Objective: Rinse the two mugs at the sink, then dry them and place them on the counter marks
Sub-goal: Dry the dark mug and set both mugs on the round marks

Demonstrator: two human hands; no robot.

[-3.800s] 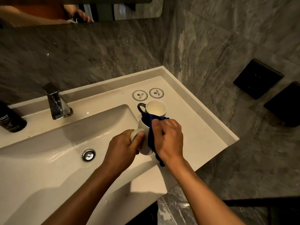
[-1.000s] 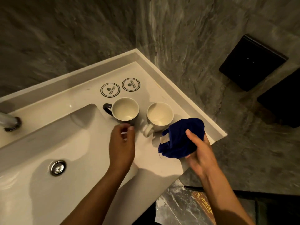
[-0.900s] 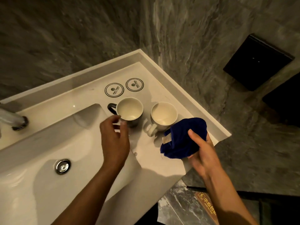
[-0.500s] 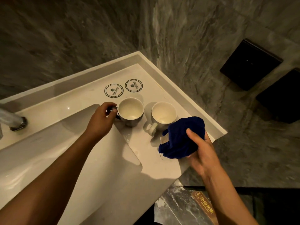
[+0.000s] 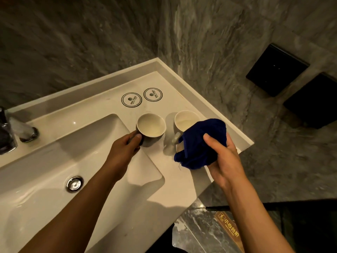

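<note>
Two mugs stand upright on the white counter (image 5: 182, 172) right of the basin. The dark-handled mug (image 5: 151, 126) is on the left; my left hand (image 5: 125, 148) grips its handle, which my fingers hide. The white mug (image 5: 185, 121) stands to its right, its handle toward me, partly covered by a bunched blue cloth (image 5: 201, 143) that my right hand (image 5: 224, 161) holds just above the counter. Two round printed marks, the left mark (image 5: 131, 99) and the right mark (image 5: 152, 94), lie bare behind the mugs.
The basin (image 5: 54, 161) with its metal drain (image 5: 74, 183) fills the left. A chrome tap (image 5: 20, 130) stands at the far left. Grey marble walls close the corner behind the counter. Two black wall panels (image 5: 277, 70) hang on the right. Below the counter edge is a floor sign.
My left hand has moved from in front of the dark-handled mug to its handle and now grips it. My right hand with the cloth has stayed beside the white mug.
</note>
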